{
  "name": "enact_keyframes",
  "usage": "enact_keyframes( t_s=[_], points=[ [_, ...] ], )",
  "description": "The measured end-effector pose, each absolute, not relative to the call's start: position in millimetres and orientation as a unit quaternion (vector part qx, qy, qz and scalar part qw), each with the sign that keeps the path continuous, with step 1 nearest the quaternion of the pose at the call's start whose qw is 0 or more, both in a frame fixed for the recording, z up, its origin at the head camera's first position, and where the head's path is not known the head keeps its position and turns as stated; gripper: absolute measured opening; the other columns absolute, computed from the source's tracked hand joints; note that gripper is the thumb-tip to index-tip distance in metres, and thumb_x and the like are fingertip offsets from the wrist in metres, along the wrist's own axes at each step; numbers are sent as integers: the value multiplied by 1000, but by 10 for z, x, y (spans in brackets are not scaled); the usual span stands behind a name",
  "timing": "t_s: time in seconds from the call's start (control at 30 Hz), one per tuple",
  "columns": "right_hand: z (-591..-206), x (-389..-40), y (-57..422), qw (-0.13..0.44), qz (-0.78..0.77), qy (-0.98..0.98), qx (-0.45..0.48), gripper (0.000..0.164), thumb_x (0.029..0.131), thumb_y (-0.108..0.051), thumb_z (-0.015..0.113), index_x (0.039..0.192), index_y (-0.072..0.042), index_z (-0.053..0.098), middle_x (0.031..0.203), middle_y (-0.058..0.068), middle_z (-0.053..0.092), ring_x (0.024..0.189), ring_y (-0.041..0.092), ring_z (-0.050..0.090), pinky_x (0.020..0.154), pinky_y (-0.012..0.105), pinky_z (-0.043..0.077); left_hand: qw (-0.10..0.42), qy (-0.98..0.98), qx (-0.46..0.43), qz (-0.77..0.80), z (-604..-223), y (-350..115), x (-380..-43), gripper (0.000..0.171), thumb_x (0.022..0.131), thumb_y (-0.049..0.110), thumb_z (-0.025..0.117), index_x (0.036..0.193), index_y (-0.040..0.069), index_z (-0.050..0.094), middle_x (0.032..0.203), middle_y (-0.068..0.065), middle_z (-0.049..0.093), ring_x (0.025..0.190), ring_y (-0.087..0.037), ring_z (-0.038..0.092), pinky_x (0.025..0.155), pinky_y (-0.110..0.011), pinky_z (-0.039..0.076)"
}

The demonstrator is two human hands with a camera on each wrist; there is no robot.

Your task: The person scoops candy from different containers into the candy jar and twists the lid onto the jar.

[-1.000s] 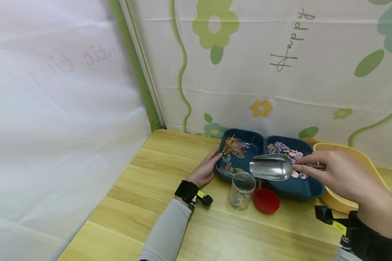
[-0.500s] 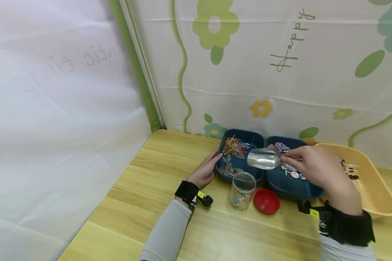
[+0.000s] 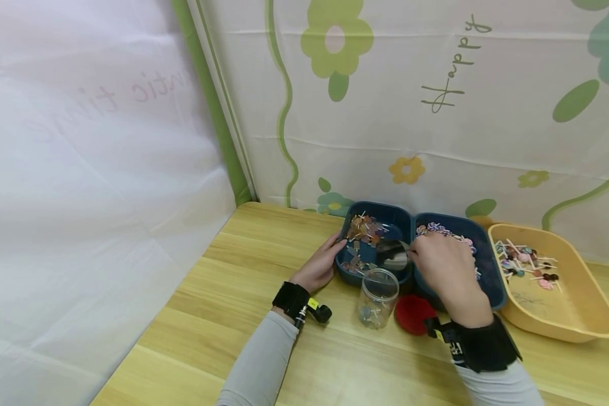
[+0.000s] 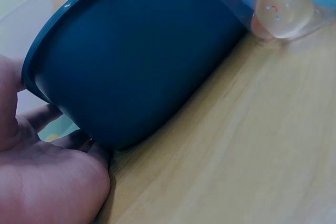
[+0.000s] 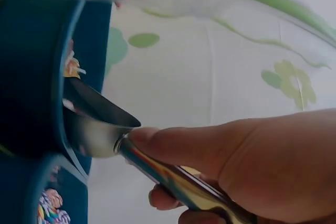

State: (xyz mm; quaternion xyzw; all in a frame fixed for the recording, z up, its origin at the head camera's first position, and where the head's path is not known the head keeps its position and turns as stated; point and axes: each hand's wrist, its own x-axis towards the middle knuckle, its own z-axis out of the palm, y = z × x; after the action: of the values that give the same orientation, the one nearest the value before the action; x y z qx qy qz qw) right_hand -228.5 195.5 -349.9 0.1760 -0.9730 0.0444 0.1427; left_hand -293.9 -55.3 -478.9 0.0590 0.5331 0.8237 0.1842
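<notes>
Being steadied, seemingly, by the left hand (image 3: 316, 266) gripping its left edge, the left tray (image 3: 397, 226) is being entered by a scoop (image 3: 393, 256) grasped in the right hand (image 3: 446, 275).

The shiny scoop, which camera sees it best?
The right wrist view: the scoop looks biggest there, and much of its handle shows. The head view shows it smaller, its handle mostly hidden by the right hand. The left wrist view doesn't show it.
</notes>
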Motion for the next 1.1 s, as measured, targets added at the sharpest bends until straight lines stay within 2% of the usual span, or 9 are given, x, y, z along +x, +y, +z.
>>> enact_keyframes(
  t_s=[0.1, 0.3, 0.4, 0.63, 0.9, 1.1],
  points=[
    [-3545, -2306, 1905, 126, 59, -973, 185, 11, 90, -19, 80, 80, -15, 81, 69, 1, 65, 57, 19, 53, 46, 37, 40, 183, 535, 57, 823, -4789, -559, -2936, 56, 111, 29, 47, 163, 25, 26, 167, -6, 27, 150, -24, 34, 120, -41, 32],
    [-3719, -2471, 1891, -9, 167, -958, 235, 13, 96, -19, 72, 95, -14, 84, 88, 1, 76, 70, 14, 59, 60, 33, 48, 179, 534, 57, 824, -4787, -547, -2941, 55, 111, 28, 46, 163, 24, 29, 168, -6, 26, 149, -24, 34, 120, -40, 30],
    [-3817, -2552, 1889, -40, 209, -944, 251, 16, 98, -18, 69, 98, -12, 83, 90, 0, 76, 72, 13, 58, 63, 32, 48, 180, 535, 57, 824, -4788, -546, -2944, 54, 112, 26, 45, 163, 24, 28, 168, -6, 25, 150, -22, 32, 122, -39, 28],
    [-3891, -2628, 1968, -52, 235, -934, 264, 18, 101, -19, 66, 104, -12, 82, 98, 2, 77, 83, 13, 66, 70, 37, 54, 177, 540, 55, 821, -4797, -538, -2954, 54, 112, 26, 45, 163, 21, 28, 166, -9, 28, 148, -22, 35, 121, -39, 28],
    [-3870, -2673, 2108, -67, 281, -915, 282, 21, 103, -17, 62, 109, -7, 80, 96, 5, 74, 75, 14, 55, 65, 32, 46, 180, 543, 52, 818, -4791, -535, -2950, 55, 112, 27, 45, 163, 23, 28, 167, -8, 25, 150, -21, 30, 123, -39, 25],
    [-3865, -2700, 2159, -53, 303, -910, 278, 21, 104, -19, 62, 108, -6, 79, 100, 9, 74, 81, 16, 59, 70, 34, 50, 179, 543, 55, 819, -4797, -541, -2953, 55, 111, 27, 46, 163, 23, 29, 169, -6, 21, 153, -20, 24, 123, -39, 23]
  ],
)
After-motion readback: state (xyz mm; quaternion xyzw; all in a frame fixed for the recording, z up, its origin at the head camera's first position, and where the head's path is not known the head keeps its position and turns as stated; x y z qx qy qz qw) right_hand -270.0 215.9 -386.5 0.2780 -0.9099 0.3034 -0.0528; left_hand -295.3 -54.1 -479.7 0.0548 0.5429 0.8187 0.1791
